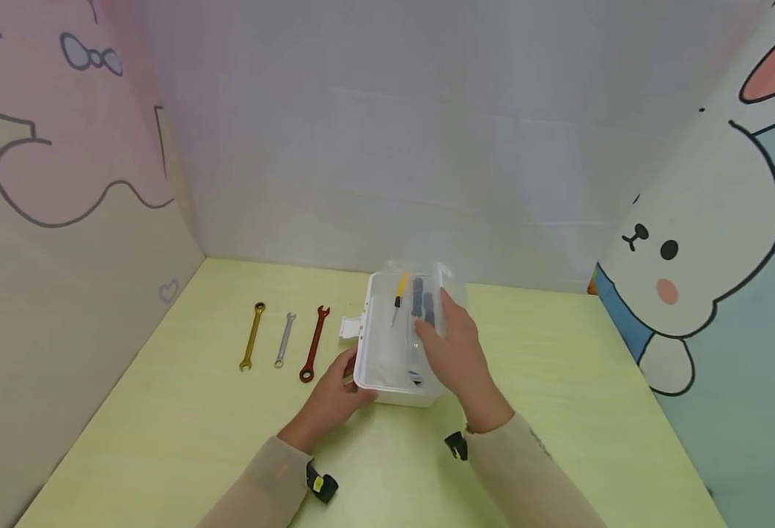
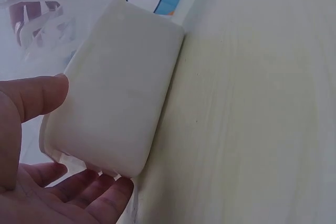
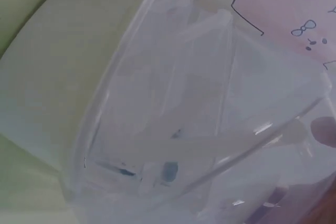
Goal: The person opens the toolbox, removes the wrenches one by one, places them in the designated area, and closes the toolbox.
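Note:
A white plastic box [image 1: 375, 345] with a see-through lid [image 1: 441, 276] stands on the table, its lid raised on the right side. My left hand [image 1: 334, 396] grips the box's near left corner, thumb on the near wall and fingers around the left side, as the box [image 2: 115, 87] shows in the left wrist view. With thumb and fingers on either face, my right hand [image 1: 456, 352] holds the lid; the lid [image 3: 157, 93] fills much of the right wrist view. Inside lie a small screwdriver with a yellow handle [image 1: 401, 286] and two dark-handled tools [image 1: 417, 293], partly seen through the lid.
Left of the box lie a gold wrench [image 1: 252, 337], a small silver wrench [image 1: 284, 340] and a red wrench [image 1: 314, 343], side by side. The box's white latch [image 1: 350, 328] sticks out toward them. Walls with cartoon prints stand around the pale yellow table [image 1: 559, 381].

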{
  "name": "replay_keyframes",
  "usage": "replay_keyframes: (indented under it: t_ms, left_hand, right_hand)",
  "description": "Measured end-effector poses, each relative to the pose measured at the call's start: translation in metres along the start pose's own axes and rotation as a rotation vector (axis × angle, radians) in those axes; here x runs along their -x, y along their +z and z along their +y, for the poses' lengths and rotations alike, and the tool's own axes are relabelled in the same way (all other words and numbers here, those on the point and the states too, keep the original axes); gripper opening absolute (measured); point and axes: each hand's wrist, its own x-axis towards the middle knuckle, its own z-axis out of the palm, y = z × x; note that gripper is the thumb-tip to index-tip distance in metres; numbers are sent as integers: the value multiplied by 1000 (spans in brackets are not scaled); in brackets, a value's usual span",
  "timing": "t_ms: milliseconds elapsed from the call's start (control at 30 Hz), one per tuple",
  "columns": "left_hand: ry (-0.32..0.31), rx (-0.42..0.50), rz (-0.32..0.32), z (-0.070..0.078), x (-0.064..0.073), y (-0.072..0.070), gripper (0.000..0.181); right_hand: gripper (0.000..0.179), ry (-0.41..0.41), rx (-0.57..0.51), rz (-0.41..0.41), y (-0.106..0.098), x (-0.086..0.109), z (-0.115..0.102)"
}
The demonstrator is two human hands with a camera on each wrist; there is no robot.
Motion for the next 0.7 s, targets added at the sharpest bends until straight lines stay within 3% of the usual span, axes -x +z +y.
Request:
replay_keyframes:
  t_ms: [133,400,700]
  left_hand:
    - [-9,6,5,-1,0,0,86]
    - [37,64,13,-3,0,-1,84]
    - [46,65,4,-1,3,-2,83]
  right_hand:
    - [75,12,170,11,16,1,-8]
    - [73,-29,423,16,47,0,-17]
    - [75,-20,641,-23,73,-1,-26]
